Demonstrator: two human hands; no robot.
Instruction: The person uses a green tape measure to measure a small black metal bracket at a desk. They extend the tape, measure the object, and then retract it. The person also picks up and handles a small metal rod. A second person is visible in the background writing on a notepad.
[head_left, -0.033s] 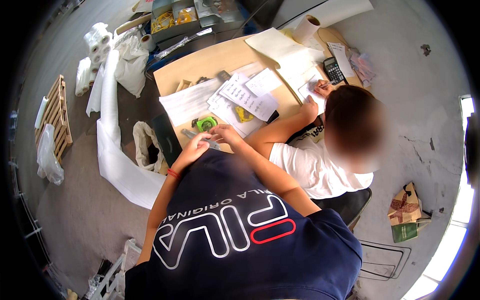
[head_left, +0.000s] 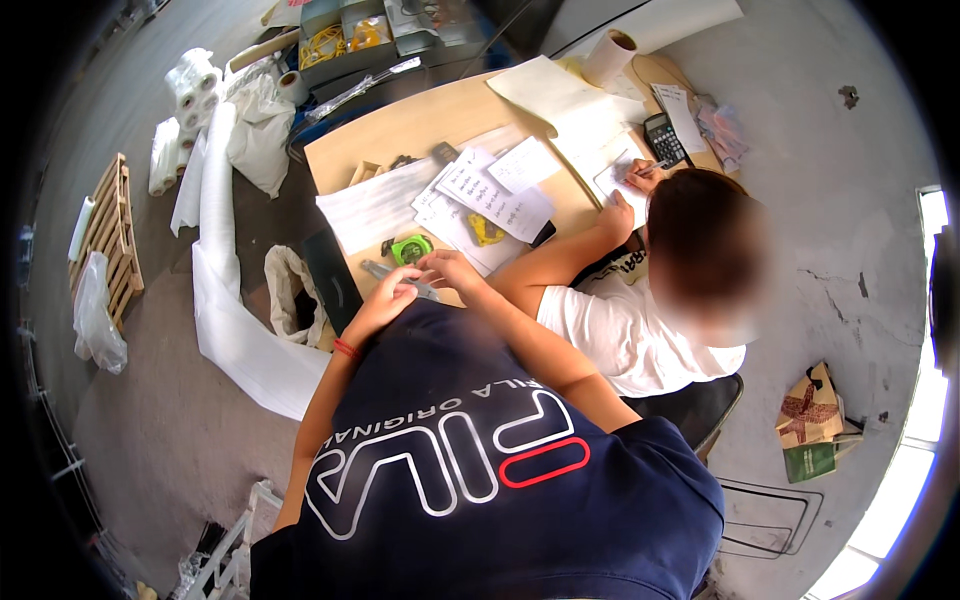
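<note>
My left hand [head_left: 384, 301], with a red band at the wrist, is at the near edge of the wooden desk [head_left: 375, 125]. My right hand [head_left: 452, 272] meets it there, the fingertips of both close together. Both hands have curled fingers; whatever is between them, if anything, is too small or hidden. Under and beside the fingers lies a grey object [head_left: 377, 270], partly covered, its kind unclear. Just beyond is a green tape measure [head_left: 411, 249]. A yellow tape measure [head_left: 486, 229] rests on handwritten papers [head_left: 497, 197] farther right.
At my right a seated person in a white shirt [head_left: 620, 335] writes on paper, near a calculator [head_left: 664, 138]. A cardboard-cored roll [head_left: 609, 57] stands at the back. White foam sheeting [head_left: 240, 340] and an open sack [head_left: 287, 292] are left of the desk.
</note>
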